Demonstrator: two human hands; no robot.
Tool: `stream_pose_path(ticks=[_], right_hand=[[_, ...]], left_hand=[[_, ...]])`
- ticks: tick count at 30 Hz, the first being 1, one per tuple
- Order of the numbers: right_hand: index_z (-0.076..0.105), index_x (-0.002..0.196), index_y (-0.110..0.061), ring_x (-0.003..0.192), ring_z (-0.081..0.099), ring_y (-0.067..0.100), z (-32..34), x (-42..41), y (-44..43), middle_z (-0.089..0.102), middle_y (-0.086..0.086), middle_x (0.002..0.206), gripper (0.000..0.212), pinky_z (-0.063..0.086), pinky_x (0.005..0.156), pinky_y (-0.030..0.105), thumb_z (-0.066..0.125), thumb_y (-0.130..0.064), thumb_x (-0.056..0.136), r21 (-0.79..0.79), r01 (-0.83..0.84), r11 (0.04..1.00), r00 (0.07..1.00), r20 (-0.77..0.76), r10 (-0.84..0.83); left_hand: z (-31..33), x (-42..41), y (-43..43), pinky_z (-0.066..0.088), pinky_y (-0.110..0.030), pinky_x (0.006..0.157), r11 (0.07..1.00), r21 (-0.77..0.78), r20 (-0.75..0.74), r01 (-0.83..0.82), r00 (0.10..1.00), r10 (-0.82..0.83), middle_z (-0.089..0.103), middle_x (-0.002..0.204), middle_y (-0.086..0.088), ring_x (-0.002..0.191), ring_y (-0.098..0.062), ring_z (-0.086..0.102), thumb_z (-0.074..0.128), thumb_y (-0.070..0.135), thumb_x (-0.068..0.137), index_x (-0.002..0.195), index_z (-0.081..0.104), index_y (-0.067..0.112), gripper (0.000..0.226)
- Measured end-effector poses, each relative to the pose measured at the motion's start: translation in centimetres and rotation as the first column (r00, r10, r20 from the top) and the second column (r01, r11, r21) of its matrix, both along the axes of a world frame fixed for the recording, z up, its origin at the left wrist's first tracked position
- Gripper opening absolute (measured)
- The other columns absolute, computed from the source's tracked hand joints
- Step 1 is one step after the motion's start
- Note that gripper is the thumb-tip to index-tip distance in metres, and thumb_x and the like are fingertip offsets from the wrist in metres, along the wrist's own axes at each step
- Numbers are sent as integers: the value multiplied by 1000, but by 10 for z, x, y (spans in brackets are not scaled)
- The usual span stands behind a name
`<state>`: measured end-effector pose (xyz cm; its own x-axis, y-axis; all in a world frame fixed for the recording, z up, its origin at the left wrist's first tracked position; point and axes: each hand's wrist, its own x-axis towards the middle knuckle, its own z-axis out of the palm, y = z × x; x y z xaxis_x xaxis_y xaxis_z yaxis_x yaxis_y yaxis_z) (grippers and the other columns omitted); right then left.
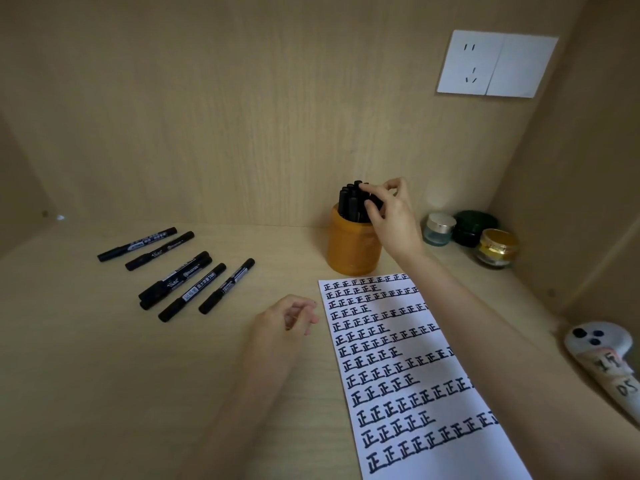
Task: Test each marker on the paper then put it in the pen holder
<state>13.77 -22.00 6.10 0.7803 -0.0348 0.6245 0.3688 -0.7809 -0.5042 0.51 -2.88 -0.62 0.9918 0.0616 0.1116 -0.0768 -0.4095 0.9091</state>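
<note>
At three o'clock of the pen holder (349, 247) stand jars (474, 228); right hand (391, 216) pinches a marker (375, 202) atop it; left hand (280, 322) loosely curled, holding nothing.

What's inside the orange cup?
A bunch of black markers stands in the orange cup, tops poking out. The right hand holds one. The cup's wall hides their lower ends and the bottom.

Paper (398, 344) is showing rows of handwritten "正"; one marker (194, 292) label is reading "700"; tape (627, 388) on white controller (613, 337) is reading "DS".
</note>
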Motion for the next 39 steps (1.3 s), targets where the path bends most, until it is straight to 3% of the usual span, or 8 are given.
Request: stream_pose_path(ticks=[6, 10, 13, 16, 25, 29, 33, 39], right_hand=[[47, 137, -25, 83, 49, 11, -8, -24, 9, 39, 0, 117, 40, 48, 71, 32, 50, -24, 97, 82, -8, 997, 1000, 0, 8], [58, 122, -24, 74, 51, 9, -25, -58, 26, 44, -8, 106, 27, 51, 73, 39, 51, -26, 97, 148, -48, 988, 999, -3, 49], [61, 113, -24, 72, 52, 8, -35, -83, 35, 45, -12, 102, 20, 51, 67, 35, 50, -29, 97, 116, -89, 989, 995, -29, 93], [66, 103, -20, 72, 53, 9, -43, -102, 41, 49, -12, 95, 17, 49, 66, 30, 52, -27, 97, 117, -144, 983, 982, -103, 157], [68, 98, -21, 81, 53, -1, -53, -130, 38, 62, -16, 94, 15, 39, 66, 10, 54, -21, 96, 211, -183, 960, 944, -236, 232], [68, 100, -20, 66, 52, -3, -53, -147, 40, 62, -15, 78, 15, 39, 62, 11, 54, -25, 96, 383, -180, 906, 877, -354, 325], [61, 107, -17, 49, 46, 7, -47, -163, 48, 58, 3, 65, 24, 39, 50, 16, 56, -36, 93, 636, -173, 752, 740, -420, 526], [60, 82, -8, 40, 38, 9, -43, -187, 45, 48, 2, 49, 19, 31, 41, 14, 58, -23, 93, 737, -213, 641, 748, -300, 593]], left_hand=[[-3, 7, 26, 41, -13, 71, 974, 143, 112, -174, 981, 159, 63, 93, 10, 83, 0, 56, 56, 20, 91, 101, 63, 24, 13], [-6, 20, 55, 42, -34, 96, 855, 414, 273, -311, 939, 210, 59, 113, -1, 111, -21, 49, 58, 11, 88, 109, 63, 17, 23], [-5, 27, 71, 38, -39, 98, 765, 520, 283, -380, 922, 265, 54, 123, -7, 118, -25, 44, 58, 10, 87, 120, 59, 13, 34], [-7, 32, 79, 42, -42, 98, 757, 532, 256, -379, 924, 283, 52, 127, -12, 119, -28, 45, 60, 11, 87, 127, 53, 10, 41], [-15, 24, 80, 49, -32, 84, 867, 403, 165, -293, 955, 246, 58, 113, -11, 96, -22, 57, 57, 5, 88, 116, 59, 7, 28], [-1, -3, 65, 41, -15, 79, 960, 143, 151, -241, 964, 220, 60, 108, 0, 88, -5, 55, 57, 4, 88, 116, 59, 14, 30], [22, -40, 38, 46, -13, 78, 992, -122, 121, -18, 992, 33, 66, 98, 13, 88, 1, 62, 61, 0, 84, 100, 64, 25, 30], [18, -78, 6, 43, -4, 84, 971, 19, 96, 237, 967, -237, 60, 107, 21, 96, 13, 55, 59, 18, 88, 108, 56, 33, 25]])
